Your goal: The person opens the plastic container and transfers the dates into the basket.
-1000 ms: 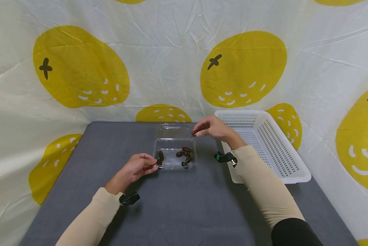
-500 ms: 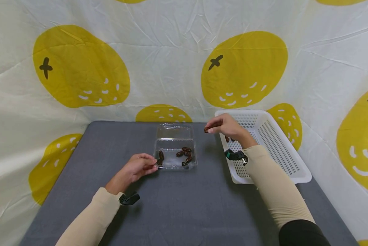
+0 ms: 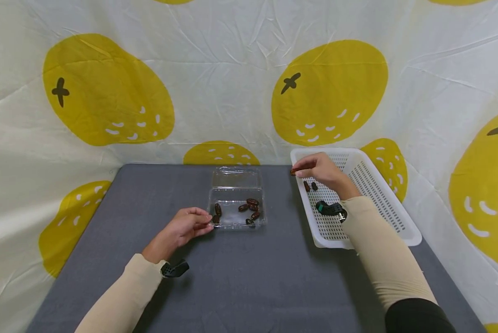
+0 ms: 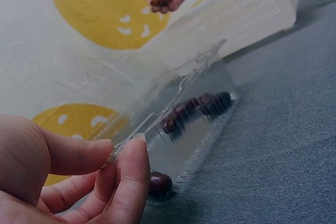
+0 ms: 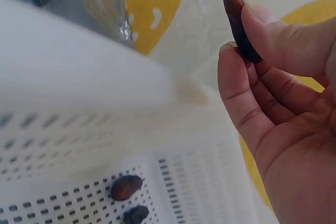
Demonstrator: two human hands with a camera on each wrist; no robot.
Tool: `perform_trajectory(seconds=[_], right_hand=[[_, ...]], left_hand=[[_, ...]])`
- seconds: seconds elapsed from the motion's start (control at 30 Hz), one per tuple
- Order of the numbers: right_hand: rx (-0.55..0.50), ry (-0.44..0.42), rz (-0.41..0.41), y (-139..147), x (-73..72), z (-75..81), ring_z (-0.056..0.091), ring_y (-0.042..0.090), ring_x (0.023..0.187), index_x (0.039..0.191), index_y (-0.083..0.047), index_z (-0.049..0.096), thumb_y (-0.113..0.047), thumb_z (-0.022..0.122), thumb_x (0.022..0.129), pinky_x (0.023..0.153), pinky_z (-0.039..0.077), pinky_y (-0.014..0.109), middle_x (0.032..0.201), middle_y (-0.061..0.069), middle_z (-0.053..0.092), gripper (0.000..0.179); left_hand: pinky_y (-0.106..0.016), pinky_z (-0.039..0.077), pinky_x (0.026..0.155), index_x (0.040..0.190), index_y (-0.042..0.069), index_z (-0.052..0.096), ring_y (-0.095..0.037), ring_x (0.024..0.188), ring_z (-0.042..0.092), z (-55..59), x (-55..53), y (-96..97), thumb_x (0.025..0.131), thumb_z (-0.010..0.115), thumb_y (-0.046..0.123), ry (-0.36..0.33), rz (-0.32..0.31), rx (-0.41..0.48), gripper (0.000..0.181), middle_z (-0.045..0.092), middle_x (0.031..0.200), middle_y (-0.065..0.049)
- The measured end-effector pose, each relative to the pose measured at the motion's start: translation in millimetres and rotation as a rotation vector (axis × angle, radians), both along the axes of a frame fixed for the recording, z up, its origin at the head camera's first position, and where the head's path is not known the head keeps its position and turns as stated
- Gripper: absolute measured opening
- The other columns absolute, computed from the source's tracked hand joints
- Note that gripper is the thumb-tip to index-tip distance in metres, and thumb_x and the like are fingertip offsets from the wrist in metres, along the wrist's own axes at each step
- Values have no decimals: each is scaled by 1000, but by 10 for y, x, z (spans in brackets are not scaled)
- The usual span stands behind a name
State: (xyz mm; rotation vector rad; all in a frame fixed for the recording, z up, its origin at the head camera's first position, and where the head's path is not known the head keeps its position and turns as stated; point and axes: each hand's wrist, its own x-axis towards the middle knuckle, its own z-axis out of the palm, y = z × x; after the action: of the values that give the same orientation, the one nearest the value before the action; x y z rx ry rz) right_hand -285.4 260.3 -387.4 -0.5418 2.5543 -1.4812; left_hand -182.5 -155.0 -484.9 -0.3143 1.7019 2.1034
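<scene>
On my feed the right hand (image 3: 321, 172) pinches a glossy brown date (image 5: 234, 11) between thumb and fingers, beside the left rim of the white plastic basket (image 3: 370, 199). Two more dates (image 5: 126, 188), one darker and shrivelled, lie on its perforated floor, part of which the beige-sleeved right forearm (image 3: 386, 249) hides from me. The left hand (image 3: 187, 225) grips the near-left corner of the clear, ribbed box (image 3: 232, 215), lid folded back, on the grey surface (image 3: 249, 286). I see oval dates (image 3: 252, 202) inside; my right-wrist view blurs the basket's nearest wall.
</scene>
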Motion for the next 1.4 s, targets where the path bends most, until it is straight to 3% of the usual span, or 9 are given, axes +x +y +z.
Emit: perform_trajectory(seconds=[0.4,0.67,0.87,0.93,1.1,1.23,1.4], right_hand=[[-3,-24,-67,228,-30,-52,72,3,89,122,11,70,-2,73,95,83,58,15,105,10,80,30],[26,-34,-104,372,-44,-130,71,2,92,126,8,69,-6,72,97,84,56,15,110,8,80,32],[87,-44,-157,465,-25,-180,67,0,93,129,3,69,-12,71,99,87,53,15,124,18,75,34],[109,-50,-165,457,29,-122,68,4,94,129,4,69,-11,70,100,91,55,22,128,24,71,33],[123,-46,-185,533,4,-154,69,12,98,128,3,69,-14,69,101,97,59,33,129,25,71,32],[136,-30,-217,611,-76,-233,67,7,97,129,1,69,-18,67,102,90,55,21,128,19,73,33],[135,-29,-257,610,-63,-224,65,6,95,130,1,69,-20,67,103,89,51,21,129,19,73,34]], left_hand=[[-27,66,72,100,3,67,-15,72,72,13,-3,-9,95,72,-1,0,-5,-14,8,70,93,-10],[-26,66,71,98,3,66,-15,71,72,0,-20,-8,97,68,-3,1,-3,-8,7,69,90,-9],[-27,66,71,96,3,67,-15,71,72,-19,-13,-9,96,70,-3,2,0,-3,6,70,91,-10],[-27,66,71,97,2,67,-15,71,72,-20,0,-13,96,70,-3,2,-4,-6,6,70,92,-10],[-27,66,72,103,1,68,-16,72,72,-13,16,-20,95,72,-1,0,-8,-21,8,71,95,-12],[-27,66,72,105,0,67,-16,72,72,11,11,-15,96,70,-1,-3,-12,-31,9,71,96,-12],[-27,66,71,104,-1,67,-16,71,72,8,21,-13,97,69,-2,0,-2,-30,8,71,94,-12]])
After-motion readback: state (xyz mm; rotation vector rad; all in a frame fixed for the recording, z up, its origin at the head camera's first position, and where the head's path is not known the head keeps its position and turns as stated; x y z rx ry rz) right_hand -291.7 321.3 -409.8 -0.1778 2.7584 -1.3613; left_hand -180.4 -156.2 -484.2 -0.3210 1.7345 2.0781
